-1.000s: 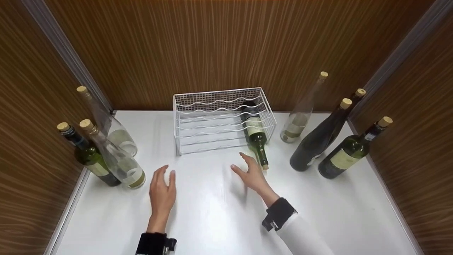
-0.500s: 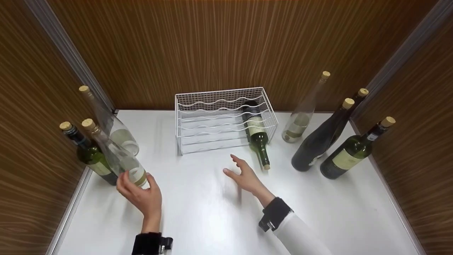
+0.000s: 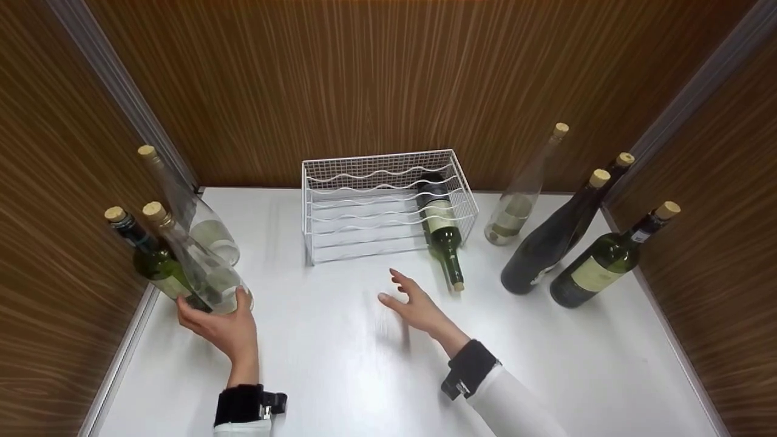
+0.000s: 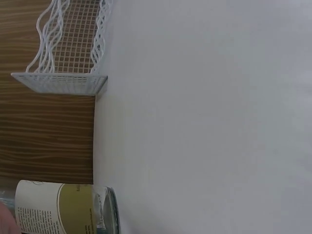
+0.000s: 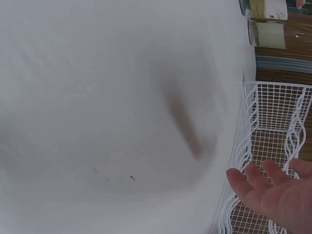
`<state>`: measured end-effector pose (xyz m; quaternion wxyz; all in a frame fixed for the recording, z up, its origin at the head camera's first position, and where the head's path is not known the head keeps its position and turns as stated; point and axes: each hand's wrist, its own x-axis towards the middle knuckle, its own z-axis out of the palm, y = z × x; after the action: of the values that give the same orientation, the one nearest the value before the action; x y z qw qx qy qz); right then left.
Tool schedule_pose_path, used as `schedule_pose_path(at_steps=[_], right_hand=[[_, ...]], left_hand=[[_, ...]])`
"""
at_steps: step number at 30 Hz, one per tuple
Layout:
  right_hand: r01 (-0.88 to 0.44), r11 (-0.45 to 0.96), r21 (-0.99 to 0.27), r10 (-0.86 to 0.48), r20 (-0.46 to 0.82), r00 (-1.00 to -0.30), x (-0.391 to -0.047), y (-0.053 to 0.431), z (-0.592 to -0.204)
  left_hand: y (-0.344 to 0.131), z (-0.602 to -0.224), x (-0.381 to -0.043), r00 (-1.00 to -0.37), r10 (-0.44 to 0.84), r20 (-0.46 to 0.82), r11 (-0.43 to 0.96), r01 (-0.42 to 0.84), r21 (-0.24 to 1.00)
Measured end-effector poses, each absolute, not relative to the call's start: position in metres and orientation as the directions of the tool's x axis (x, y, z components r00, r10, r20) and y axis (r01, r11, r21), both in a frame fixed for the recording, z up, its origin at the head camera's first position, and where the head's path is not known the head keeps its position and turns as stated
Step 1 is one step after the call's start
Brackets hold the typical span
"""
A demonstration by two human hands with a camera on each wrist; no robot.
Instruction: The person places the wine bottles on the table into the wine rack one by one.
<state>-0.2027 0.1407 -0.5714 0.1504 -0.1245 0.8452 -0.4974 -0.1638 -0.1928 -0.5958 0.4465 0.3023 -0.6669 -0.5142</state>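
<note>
My left hand [image 3: 224, 328] is round the lower part of a corked clear glass bottle [image 3: 203, 267], thumb on its right side and fingers on its left. In the left wrist view, a fingertip [image 4: 7, 222] lies against this bottle above its white and olive label [image 4: 53, 208]. The bottle stands upright on the table. Beside it are a corked green wine bottle [image 3: 159, 267] and a second clear bottle [image 3: 209, 227]. My right hand [image 3: 419, 308] hovers over the table with relaxed fingers and holds nothing, in front of the white wire rack [image 3: 309, 212].
A dark green wine bottle [image 3: 440, 212] lies in the rack's right end, neck forward. At the right stand a clear bottle [image 3: 513, 209], dark bottles [image 3: 534, 255] and a green labelled bottle [image 3: 592, 273]. Brown wood-grain panels [image 3: 376, 79] enclose the white table [image 3: 340, 364].
My left hand has moved left from the open table to the clear bottle and closed round its lower part. My right hand has drifted slightly left, away from the neck of the lying bottle.
</note>
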Motion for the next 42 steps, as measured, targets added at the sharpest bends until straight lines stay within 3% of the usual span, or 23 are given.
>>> schedule_pose_path(at_steps=[10, 20, 42], right_hand=[[-0.046, 0.418, -0.907, -0.411, -0.143, -0.9, -0.202, 0.135, -0.57], [-0.067, 0.407, -0.911, -0.461, -0.142, -0.876, -0.197, 0.123, -0.569], [0.008, 0.371, -0.929, -0.451, -0.188, -0.872, -0.204, 0.13, -0.564]], left_hand=[[-0.205, -0.597, -0.175, -0.479, -0.868, 0.131, 0.171, -0.041, 0.984], [-0.208, -0.595, -0.179, -0.462, -0.875, 0.147, 0.175, -0.02, 0.984], [-0.197, -0.59, -0.176, -0.537, -0.827, 0.167, 0.225, -0.043, 0.973]])
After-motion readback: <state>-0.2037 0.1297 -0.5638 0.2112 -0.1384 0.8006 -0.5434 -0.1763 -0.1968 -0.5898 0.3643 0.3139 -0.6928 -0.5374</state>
